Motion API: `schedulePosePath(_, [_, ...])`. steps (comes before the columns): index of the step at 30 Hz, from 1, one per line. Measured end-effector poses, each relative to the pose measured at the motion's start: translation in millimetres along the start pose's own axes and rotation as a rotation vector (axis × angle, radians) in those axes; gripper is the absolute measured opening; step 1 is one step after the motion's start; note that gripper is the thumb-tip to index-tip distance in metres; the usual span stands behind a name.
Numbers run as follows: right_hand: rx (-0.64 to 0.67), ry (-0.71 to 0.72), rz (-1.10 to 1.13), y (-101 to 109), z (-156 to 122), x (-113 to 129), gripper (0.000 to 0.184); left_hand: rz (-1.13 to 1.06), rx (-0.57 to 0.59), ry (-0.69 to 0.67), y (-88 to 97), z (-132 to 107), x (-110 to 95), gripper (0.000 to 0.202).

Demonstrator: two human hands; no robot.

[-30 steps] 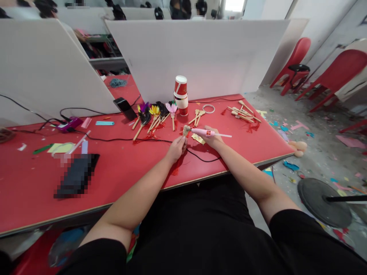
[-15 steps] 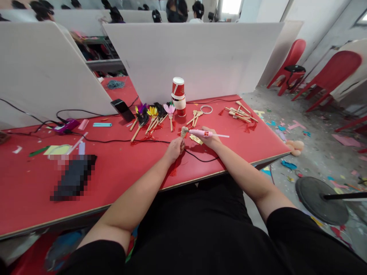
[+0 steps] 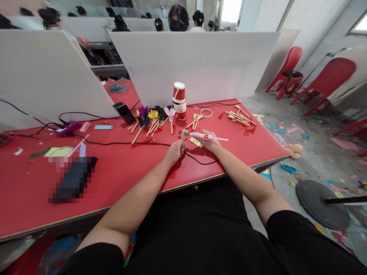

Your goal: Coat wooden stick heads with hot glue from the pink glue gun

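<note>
My left hand (image 3: 175,151) is closed round the handle of a small stick with a pale, wide head (image 3: 184,134), held upright over the table; a red tassel (image 3: 173,174) hangs below it. In my right hand (image 3: 210,141) is a pink hot glue gun (image 3: 198,135), a clear glue stick jutting from its back. Its nozzle points left and meets or nearly meets the stick's head. Gold-coloured pieces (image 3: 196,142) lie on the table between my hands. Just beyond are a few bare wooden sticks (image 3: 196,120) and a ring of tape (image 3: 206,112).
Sticks with coloured petals (image 3: 153,115) lie left of stacked red-and-white paper cups (image 3: 179,100). More tasselled sticks (image 3: 239,116) are at the right. A black cord (image 3: 120,143) crosses the red table (image 3: 120,168). White partitions (image 3: 200,65) stand behind; a phone (image 3: 124,112) leans at the left.
The whole view has tilted up slightly, so the background sits lower in the picture. My hands, the stick and the glue gun keep nearly the same position.
</note>
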State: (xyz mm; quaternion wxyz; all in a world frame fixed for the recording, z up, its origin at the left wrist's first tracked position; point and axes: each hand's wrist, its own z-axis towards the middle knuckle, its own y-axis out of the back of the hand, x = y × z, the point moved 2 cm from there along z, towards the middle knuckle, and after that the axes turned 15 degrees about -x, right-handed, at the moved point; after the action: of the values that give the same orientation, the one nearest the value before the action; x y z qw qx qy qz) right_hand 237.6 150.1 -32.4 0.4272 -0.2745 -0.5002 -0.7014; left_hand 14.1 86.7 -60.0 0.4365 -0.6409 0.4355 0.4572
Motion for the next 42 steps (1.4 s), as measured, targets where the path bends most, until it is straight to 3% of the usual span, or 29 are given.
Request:
schedulePosePath(7, [0.014, -0.052, -0.052, -0.7, 3.3, -3.6, 0.032, 0.024, -0.002, 0.025, -1.4, -4.3, -8.4, 0.049])
schedulePosePath(16, [0.046, 0.008, -0.278, -1.5, 9.9, -0.8, 0.027, 0.061, 0.005, 0.039, -0.1, -6.7, -13.8, 0.053])
schedulePosePath(21, [-0.02, 0.132, -0.223, 1.2, 12.2, -1.2, 0.026, 0.055, 0.022, 0.023, -0.7, -7.4, -15.8, 0.057])
schedulePosePath(28, [-0.072, 0.188, -0.151, 1.5, 14.0, -1.6, 0.026, 0.093, 0.083, 0.022, 0.2, -9.5, -17.6, 0.062])
schedulePosePath(36, [-0.068, 0.147, -0.154, 2.6, 14.6, 1.1, 0.026, 0.068, 0.082, 0.017, 0.1, -12.6, -18.8, 0.061])
schedulePosePath(42, [-0.089, 0.009, -0.052, 2.5, 8.6, 1.1, 0.024, 0.056, 0.051, 0.002, -2.7, -15.3, -18.2, 0.054])
